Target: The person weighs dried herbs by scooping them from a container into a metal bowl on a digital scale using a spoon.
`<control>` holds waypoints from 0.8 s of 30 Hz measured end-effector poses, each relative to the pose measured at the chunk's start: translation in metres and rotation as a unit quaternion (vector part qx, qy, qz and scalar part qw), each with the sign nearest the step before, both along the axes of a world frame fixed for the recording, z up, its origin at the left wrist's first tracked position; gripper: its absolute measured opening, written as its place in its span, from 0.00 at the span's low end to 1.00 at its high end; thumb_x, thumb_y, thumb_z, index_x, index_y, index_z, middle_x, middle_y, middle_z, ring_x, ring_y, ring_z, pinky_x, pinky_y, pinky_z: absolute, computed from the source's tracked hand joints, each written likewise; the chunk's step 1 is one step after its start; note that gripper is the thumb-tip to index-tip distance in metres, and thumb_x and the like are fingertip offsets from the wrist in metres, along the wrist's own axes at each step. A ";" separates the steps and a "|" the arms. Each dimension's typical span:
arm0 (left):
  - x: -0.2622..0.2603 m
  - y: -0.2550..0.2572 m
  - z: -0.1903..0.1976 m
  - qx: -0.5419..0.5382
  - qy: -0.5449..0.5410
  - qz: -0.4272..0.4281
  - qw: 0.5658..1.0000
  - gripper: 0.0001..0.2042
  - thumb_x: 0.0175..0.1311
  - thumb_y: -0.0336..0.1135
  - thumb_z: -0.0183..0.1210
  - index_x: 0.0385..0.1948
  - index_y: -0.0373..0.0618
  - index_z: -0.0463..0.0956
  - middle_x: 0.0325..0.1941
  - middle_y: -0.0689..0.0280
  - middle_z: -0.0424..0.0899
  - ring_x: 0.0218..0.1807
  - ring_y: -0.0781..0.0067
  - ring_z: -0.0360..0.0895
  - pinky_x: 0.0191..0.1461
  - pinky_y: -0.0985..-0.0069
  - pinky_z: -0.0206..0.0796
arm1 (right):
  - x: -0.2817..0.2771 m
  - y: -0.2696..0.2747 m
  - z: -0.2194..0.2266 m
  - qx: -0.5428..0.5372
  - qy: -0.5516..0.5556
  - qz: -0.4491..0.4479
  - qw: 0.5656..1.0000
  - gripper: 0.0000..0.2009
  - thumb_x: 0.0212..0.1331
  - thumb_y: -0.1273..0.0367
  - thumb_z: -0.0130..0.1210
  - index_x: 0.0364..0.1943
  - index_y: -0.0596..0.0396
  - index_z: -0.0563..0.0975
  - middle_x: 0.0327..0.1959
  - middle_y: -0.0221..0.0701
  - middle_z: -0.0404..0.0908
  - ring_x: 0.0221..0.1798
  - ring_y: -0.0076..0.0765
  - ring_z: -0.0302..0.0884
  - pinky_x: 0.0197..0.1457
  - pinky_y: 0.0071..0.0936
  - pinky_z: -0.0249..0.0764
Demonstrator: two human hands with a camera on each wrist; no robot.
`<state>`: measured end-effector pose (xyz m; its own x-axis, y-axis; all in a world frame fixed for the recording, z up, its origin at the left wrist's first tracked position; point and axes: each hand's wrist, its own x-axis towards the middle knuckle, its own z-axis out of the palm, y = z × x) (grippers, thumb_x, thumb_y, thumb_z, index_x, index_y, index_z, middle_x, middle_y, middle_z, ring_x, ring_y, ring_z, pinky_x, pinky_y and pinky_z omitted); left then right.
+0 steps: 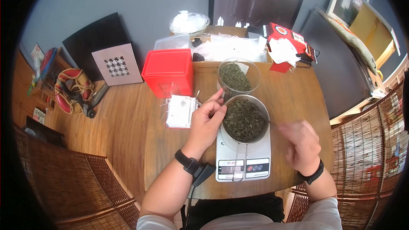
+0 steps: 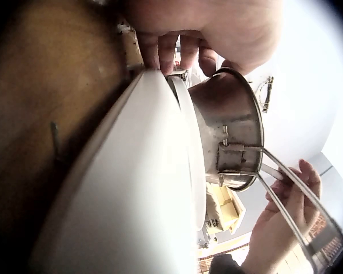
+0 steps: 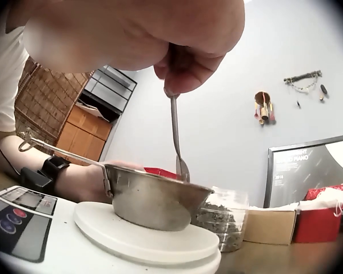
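A metal sierra cup point(image 1: 246, 138) with a folding wire handle stands on the round platform of a white kitchen scale point(image 1: 225, 150), full of dried dark green leaves point(image 1: 244, 120). My right hand point(image 1: 301, 142) pinches the handle of a metal spoon point(image 3: 175, 128), whose lower end dips into the cup. Beside the cup's left rim is my left hand point(image 1: 208, 121), its fingers loosely bent and reaching toward the clear jar point(image 1: 257, 73) behind. More leaves lie inside that jar. In the left wrist view, the left fingertips point(image 2: 167, 61) are by the scale's edge.
Left of the scale stand a red lidded box point(image 1: 168, 70) and a stack of white packets point(image 1: 181, 111). Along the back are a cardboard box point(image 1: 204, 67) of white bags, a bowl of white material point(image 1: 189, 23) and a red bag point(image 1: 286, 34).
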<state>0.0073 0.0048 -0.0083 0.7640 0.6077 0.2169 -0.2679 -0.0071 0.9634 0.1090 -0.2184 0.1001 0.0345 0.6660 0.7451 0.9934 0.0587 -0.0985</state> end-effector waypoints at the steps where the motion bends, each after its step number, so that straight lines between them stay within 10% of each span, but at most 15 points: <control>1: 0.000 -0.001 0.002 0.005 0.003 0.001 1.000 0.09 0.68 0.27 0.57 0.25 0.37 0.71 0.70 0.49 0.70 0.59 0.69 0.76 0.56 0.74 0.67 | -0.002 -0.003 0.002 0.000 -0.003 -0.004 1.000 0.19 0.40 0.86 0.55 0.42 0.63 0.79 0.37 0.43 0.82 0.31 0.44 0.79 0.32 0.31 0.76; 24: 0.001 0.001 -0.002 0.005 -0.006 -0.005 1.000 0.09 0.68 0.28 0.58 0.26 0.37 0.71 0.70 0.49 0.70 0.58 0.70 0.75 0.56 0.74 0.67 | -0.004 0.014 0.004 0.007 0.046 0.037 0.998 0.19 0.41 0.87 0.52 0.42 0.64 0.79 0.37 0.42 0.83 0.32 0.44 0.81 0.35 0.32 0.77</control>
